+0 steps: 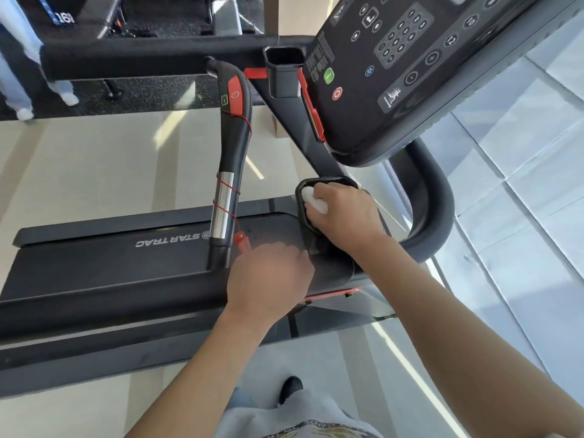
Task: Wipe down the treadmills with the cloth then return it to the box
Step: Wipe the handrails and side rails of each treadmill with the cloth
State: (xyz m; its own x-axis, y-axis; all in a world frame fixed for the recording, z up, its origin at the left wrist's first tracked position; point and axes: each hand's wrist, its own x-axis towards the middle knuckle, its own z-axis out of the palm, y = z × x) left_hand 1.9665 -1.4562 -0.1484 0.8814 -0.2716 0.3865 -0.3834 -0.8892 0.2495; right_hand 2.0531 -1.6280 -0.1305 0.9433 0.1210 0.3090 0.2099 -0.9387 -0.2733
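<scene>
Treadmill fills most of what we see, its dark deck running across the frame with the maker's name printed upside down near the front edge. Above and to the right hangs the console, a broad black panel tilted toward us with a number pad, a green button and a red stop button. Below the console a thick black handrail curves down and around on the right. Left of it stands a grip bar, black with a red patch near the top and a polished metal band lower down; a thin red cord is wound around the bar and ends in a small red clip hanging just beside its base. Between the grip bar and the console sits an upper cup holder, and lower down, near the handrail, a second holder. Our right hand is pressed into that lower holder, fingers curled round the white cloth, which lies bunched against the holder's inner wall. Our left hand hovers low near the deck's front, blurred, fingers loosely bent and grasping nothing. At the far left, a person's legs in light trousers stand on a dark mat.
</scene>
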